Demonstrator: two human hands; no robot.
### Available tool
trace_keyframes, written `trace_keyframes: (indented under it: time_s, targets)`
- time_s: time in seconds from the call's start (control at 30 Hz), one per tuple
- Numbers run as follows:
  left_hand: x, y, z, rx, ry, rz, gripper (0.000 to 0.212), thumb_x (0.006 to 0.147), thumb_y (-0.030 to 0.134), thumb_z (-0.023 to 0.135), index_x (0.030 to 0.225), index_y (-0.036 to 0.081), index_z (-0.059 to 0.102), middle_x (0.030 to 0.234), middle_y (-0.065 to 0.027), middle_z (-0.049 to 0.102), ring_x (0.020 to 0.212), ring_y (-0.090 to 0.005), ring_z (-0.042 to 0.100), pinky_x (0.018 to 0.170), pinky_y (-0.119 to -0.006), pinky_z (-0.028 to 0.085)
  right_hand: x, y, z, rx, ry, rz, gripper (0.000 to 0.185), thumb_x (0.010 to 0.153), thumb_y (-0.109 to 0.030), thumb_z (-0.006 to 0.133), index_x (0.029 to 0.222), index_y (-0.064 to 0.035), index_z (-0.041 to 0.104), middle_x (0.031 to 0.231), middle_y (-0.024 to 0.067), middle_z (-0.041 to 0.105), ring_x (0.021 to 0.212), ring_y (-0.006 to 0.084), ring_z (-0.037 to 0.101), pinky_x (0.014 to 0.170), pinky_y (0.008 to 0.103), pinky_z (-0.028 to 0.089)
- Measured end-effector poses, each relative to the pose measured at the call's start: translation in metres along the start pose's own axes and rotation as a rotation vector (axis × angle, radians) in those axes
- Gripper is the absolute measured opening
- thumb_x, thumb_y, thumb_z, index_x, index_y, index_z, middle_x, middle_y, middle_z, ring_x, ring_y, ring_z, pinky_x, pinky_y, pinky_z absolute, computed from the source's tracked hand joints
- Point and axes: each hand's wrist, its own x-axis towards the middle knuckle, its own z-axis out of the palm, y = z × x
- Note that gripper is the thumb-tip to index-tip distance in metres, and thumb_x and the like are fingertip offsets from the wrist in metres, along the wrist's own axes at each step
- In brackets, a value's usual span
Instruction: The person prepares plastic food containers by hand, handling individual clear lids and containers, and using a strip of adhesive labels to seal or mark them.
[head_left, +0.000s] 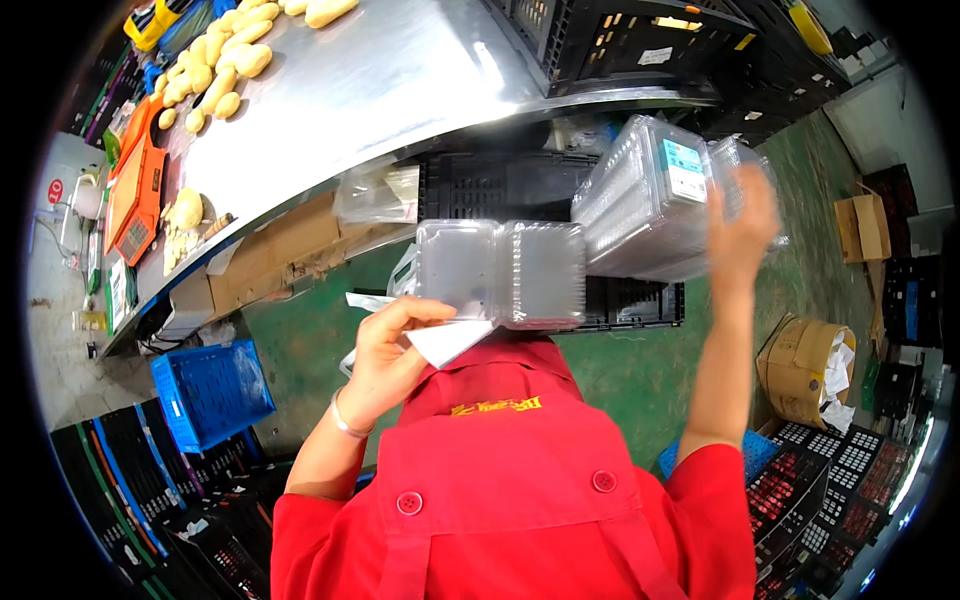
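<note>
My left hand (390, 349) pinches a folded white paper sheet (451, 342), and its fingertips reach over the near left corner of a clear plastic clamshell box (499, 274). The box lies opened flat in front of my chest, its two halves side by side. To its right is a long nested stack of clear plastic clamshell boxes (637, 202), with a blue and white printed label (684, 171) on its end. My right hand (746, 217) is blurred at the right end of this stack, by some loose-looking clear plastic. Its grip is unclear.
A steel table (360, 90) bears potatoes (225, 60), an orange scale (136, 184) and a black crate (645, 49). Beneath the stack is a black plastic crate (637, 304). A blue crate (214, 394) stands left, a carton with paper (799, 367) right.
</note>
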Motion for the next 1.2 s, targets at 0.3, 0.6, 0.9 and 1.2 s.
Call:
trace_keyframes:
  time_s: [0.3,0.6,0.9,1.2]
  targets:
    - [-0.002,-0.043,-0.016,-0.079,-0.005,-0.15,0.006,0.076,-0.004,0.066,0.074,0.001,0.063,0.071,-0.0035,0.061,0.063,-0.013,0.053,0.058,-0.026,0.041,-0.085,-0.19,-0.018,1.177,-0.772,0.071,0.016,0.073,-0.004,0.077,0.088,-0.0051,0.07,0.093,0.005,0.07,0.092,0.0205,0.065,0.088,0.0363,0.044]
    - [-0.025,-0.102,-0.071,0.017,0.003,-0.162,0.028,0.077,0.011,0.077,0.065,0.001,0.054,0.065,-0.003,0.049,0.061,-0.0127,0.043,0.057,-0.028,0.036,-0.053,-0.215,0.006,1.182,-0.534,0.66,0.024,0.082,0.0,0.069,0.104,-0.003,0.06,0.078,0.0031,0.064,0.068,0.006,0.058,0.055,0.0216,0.043]
    - [-0.03,-0.104,-0.09,-0.007,-0.102,-0.127,0.004,0.076,0.004,0.063,0.077,0.0,0.065,0.066,-0.0095,0.057,0.061,-0.0196,0.054,0.058,-0.03,0.041,-0.128,-0.209,0.124,0.602,-0.939,0.518,0.049,0.075,-0.015,0.08,0.114,-0.0043,0.053,0.068,0.0047,0.064,0.057,0.0115,0.058,0.049,0.0269,0.043]
    - [-0.024,-0.098,-0.087,0.195,-0.121,-0.088,0.018,0.074,-0.004,0.057,0.09,0.004,0.059,0.077,-0.0087,0.061,0.076,-0.0258,0.057,0.075,-0.032,0.045,-0.106,-0.217,0.06,-0.103,-0.665,0.186,0.102,0.067,-0.042,0.083,0.147,-0.0103,0.028,0.135,0.0227,0.045,0.123,0.0364,0.046,0.093,0.0464,0.041]
